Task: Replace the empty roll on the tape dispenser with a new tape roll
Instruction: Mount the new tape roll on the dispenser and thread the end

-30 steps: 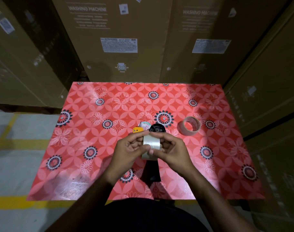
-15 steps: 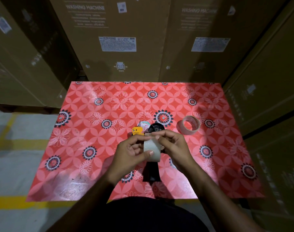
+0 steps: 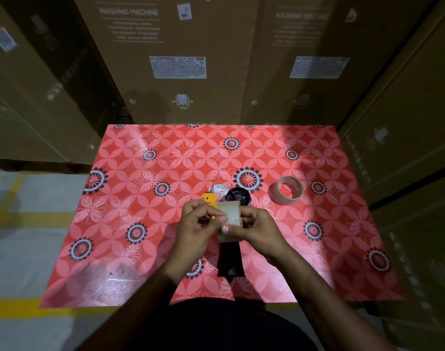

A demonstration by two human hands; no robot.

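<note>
Tall brown cardboard cartons [image 3: 181, 59] wall in the far and right edges of a table [image 3: 140, 274] under glossy red floral oilcloth. The black plastic tape dispenser [image 3: 230, 259] lies at its centre. Just above it both hands, left hand [image 3: 197, 228] and right hand [image 3: 258, 229], pinch a translucent new tape roll [image 3: 229, 217]. A bare cardboard ring, the empty roll [image 3: 287, 190], lies apart to the right.

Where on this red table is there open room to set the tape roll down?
Bare: the red flowered table left of the left hand, and the far strip by the cardboard boxes. Crowded: middle, around the black tape dispenser and the empty cardboard roll.
</note>
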